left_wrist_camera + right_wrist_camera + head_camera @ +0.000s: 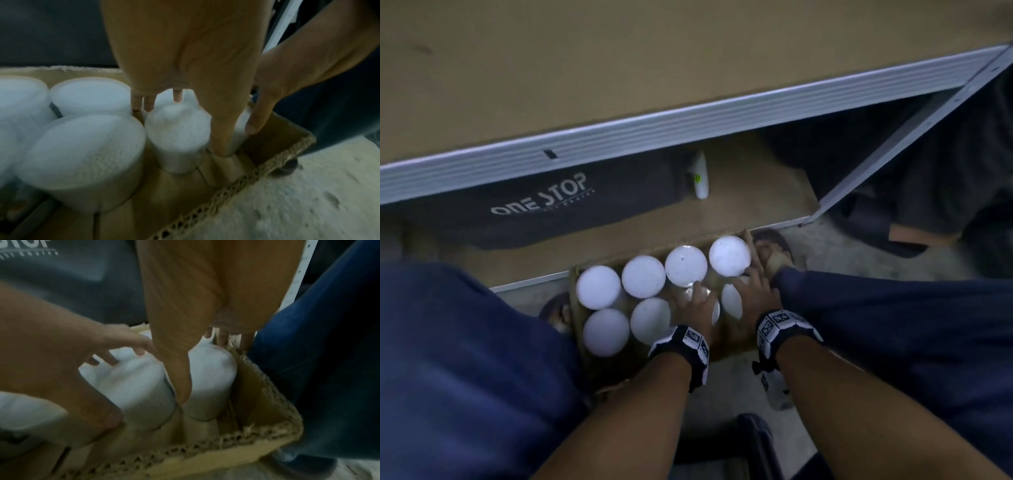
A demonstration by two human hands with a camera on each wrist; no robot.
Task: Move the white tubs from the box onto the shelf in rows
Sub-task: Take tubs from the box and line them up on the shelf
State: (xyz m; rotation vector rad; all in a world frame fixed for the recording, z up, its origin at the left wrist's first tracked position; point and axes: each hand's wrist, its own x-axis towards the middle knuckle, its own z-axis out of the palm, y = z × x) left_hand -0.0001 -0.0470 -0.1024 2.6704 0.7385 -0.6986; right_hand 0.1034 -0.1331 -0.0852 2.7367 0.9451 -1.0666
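An open cardboard box (734, 344) stands on the floor between my knees, with several white tubs upright in two rows, such as the far right tub (729, 255). My left hand (693, 303) grips the third tub of the near row (176, 134), thumb down its right side and fingers over the far side. My right hand (751, 291) grips the tub beside it (211, 374) at the box's right end, thumb between the two tubs. The brown shelf board (619, 68) with its grey metal edge (654, 126) lies beyond the box and carries no tubs.
Under the shelf board, a lower board holds a black bag (544, 205) printed ONE STOP and a small white bottle (700, 178). A slanted metal post (893, 150) runs at the right. My sandalled foot (774, 250) touches the box's right corner.
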